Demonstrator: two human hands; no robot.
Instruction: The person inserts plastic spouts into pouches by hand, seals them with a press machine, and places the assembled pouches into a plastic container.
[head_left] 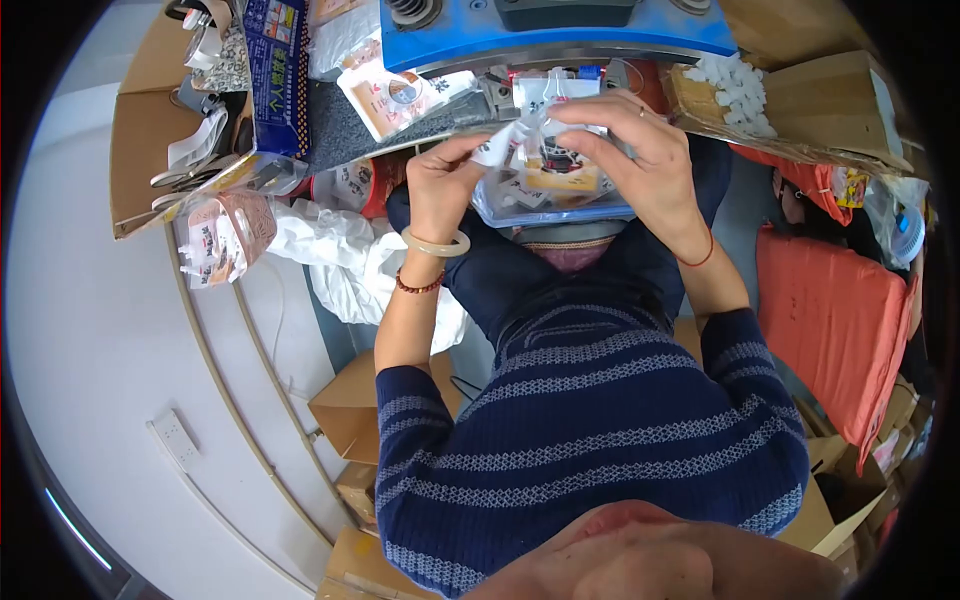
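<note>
My left hand (440,185), with a pale bangle at its wrist, pinches the left end of a small white and clear plastic pouch (497,148). From the other side, the thumb and forefinger of my right hand (645,150) close on the pouch's clear end; the exact contact is hard to make out. Below both hands, a clear plastic container (560,216) with a bluish rim rests on my lap. Printed pouches (558,182) with orange and black marks lie inside it.
A blue machine (560,45) stands at the bench's far side. White caps (740,95) fill a cardboard box at right; another printed pouch (395,95) lies on the bench. An open carton (150,130) stands at left, and a red padded sheet (830,320) at right.
</note>
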